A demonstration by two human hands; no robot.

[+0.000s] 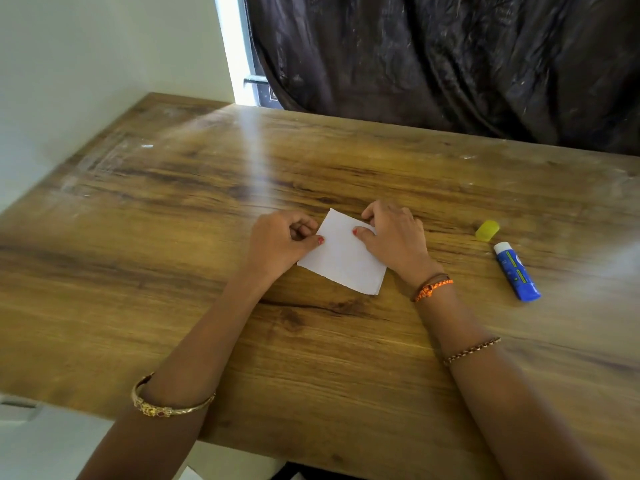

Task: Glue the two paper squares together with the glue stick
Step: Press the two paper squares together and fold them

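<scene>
The paper squares [343,261] lie stacked flat on the bench [207,271], just below the centre of the head view, turned so that the corners point toward 12, 3, 6 and 9 o'clock. At the 5 o'clock corner a second edge shows beneath the top sheet, so the two sheets lie nearly flush.

The left hand [280,244] grips the stack at its 10 o'clock edge; its fingers [320,240] are closed on the paper edge, thumb on top, the others curled below. The right hand [394,237] covers the 2 o'clock edge; thumb flat on the top sheet, its remaining fingers bent over the far edge. Whether these reach under the paper cannot be told.

The glue stick [517,271] lies on its side at 3 o'clock of the stack, well apart from it, uncapped, white end pointing toward 11 o'clock. The yellow cap [487,230] lies just beyond that end, apart from the stick.

A gold bangle [169,405] sits on the left forearm. An orange thread band [433,288] and a beaded bracelet [471,350] sit on the right.

A dark cloth [450,64] hangs behind the bench at 12 o'clock.
</scene>
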